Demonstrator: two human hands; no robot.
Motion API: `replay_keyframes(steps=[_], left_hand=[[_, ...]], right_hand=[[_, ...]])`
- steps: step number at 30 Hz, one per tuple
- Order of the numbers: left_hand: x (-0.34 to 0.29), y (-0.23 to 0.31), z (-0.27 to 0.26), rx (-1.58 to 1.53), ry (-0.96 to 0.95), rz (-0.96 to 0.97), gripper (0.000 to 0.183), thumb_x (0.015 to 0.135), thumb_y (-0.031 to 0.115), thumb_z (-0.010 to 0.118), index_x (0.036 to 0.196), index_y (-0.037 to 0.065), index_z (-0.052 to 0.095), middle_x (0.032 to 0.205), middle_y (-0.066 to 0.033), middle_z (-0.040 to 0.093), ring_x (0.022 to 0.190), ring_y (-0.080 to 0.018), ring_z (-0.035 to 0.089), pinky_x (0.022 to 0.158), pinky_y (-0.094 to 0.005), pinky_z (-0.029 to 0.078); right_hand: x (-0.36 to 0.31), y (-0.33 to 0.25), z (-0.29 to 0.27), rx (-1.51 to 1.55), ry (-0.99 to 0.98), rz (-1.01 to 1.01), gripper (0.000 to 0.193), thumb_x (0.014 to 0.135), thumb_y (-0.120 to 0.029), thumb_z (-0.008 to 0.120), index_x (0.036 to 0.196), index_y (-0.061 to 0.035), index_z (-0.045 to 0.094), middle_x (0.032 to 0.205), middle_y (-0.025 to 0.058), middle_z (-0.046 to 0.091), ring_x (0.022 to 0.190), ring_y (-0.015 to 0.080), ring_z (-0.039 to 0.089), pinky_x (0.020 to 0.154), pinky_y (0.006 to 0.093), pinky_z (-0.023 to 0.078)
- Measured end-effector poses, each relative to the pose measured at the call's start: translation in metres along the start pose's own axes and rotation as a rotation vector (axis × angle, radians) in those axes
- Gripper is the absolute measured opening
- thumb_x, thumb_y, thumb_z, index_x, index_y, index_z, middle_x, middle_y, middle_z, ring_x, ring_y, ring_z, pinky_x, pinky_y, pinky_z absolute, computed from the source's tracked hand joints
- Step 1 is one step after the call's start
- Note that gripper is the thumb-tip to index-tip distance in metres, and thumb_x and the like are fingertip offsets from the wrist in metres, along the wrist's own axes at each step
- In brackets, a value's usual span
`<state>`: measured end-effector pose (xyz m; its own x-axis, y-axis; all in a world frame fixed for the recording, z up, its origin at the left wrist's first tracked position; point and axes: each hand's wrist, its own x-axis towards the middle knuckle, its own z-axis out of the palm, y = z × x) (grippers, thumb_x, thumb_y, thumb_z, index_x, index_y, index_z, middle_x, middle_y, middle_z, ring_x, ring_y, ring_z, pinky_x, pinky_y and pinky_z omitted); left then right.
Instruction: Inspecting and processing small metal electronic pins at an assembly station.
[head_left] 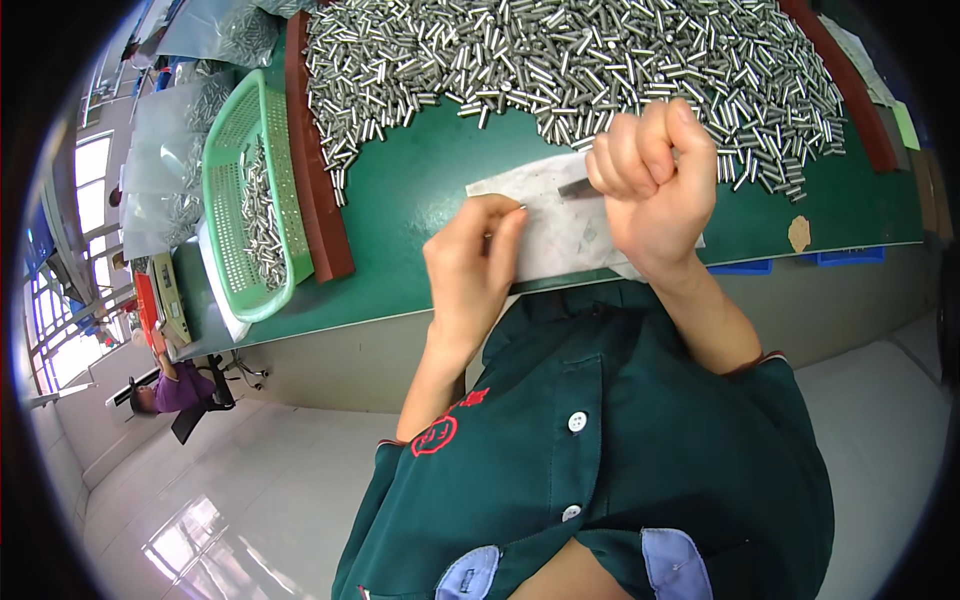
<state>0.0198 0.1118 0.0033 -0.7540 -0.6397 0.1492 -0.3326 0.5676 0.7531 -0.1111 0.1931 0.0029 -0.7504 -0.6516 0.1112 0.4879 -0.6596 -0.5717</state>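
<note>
My left hand is closed in a pinch over the left side of a whitish cloth. A small bright tip shows between thumb and forefinger, seemingly one of the short metal pins; most of it is hidden. To its right, my right hand is curled into a fist above the cloth. Out of the fist, toward the left hand, sticks the end of a flat dark grey bar, its kind unclear. Beyond both hands spreads a large heap of short silvery metal pins on the green tabletop.
Red-brown rails flank the heap. At left stands a light green basket with more pins, beside clear bags of parts. A tan scrap lies near the right front edge. Blue bins show below it. A person in purple sits far left.
</note>
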Motion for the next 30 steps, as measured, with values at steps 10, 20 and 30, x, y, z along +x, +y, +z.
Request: replay_keyframes(steps=[10,20,30], left_hand=[[0.031,-0.029,-0.021,-1.429,-0.308,-0.498,0.022,0.086,0.013,0.046,0.102,-0.002,0.049,0.068,-0.0042,0.046,0.049,-0.0034,0.028,0.042,-0.016,0.023],[0.042,-0.025,-0.023,-1.481,-0.284,-0.623,0.017,0.086,0.015,0.046,0.093,-0.001,0.049,0.074,-0.0094,0.053,0.05,-0.0051,0.033,0.042,-0.0171,0.027],[0.08,-0.021,-0.01,-0.025,0.009,-0.08,0.015,0.069,0.011,0.066,0.072,-0.001,0.058,0.045,0.0013,0.039,0.041,-0.0059,0.035,0.041,-0.0218,0.029]], right_hand=[[-0.001,0.002,-0.003,0.076,0.057,0.033,0.038,0.087,-0.022,0.028,0.052,-0.0106,0.027,0.042,-0.0013,0.025,0.037,0.0069,0.015,0.037,0.0236,0.016],[0.002,0.002,-0.001,0.068,0.083,0.066,0.038,0.088,-0.022,0.029,0.051,-0.0111,0.027,0.042,-0.0014,0.026,0.037,0.0071,0.016,0.037,0.0234,0.017],[0.002,0.002,-0.003,0.067,0.104,0.081,0.039,0.088,-0.023,0.029,0.051,-0.0107,0.028,0.042,-0.0016,0.025,0.037,0.0066,0.016,0.037,0.0228,0.017]])
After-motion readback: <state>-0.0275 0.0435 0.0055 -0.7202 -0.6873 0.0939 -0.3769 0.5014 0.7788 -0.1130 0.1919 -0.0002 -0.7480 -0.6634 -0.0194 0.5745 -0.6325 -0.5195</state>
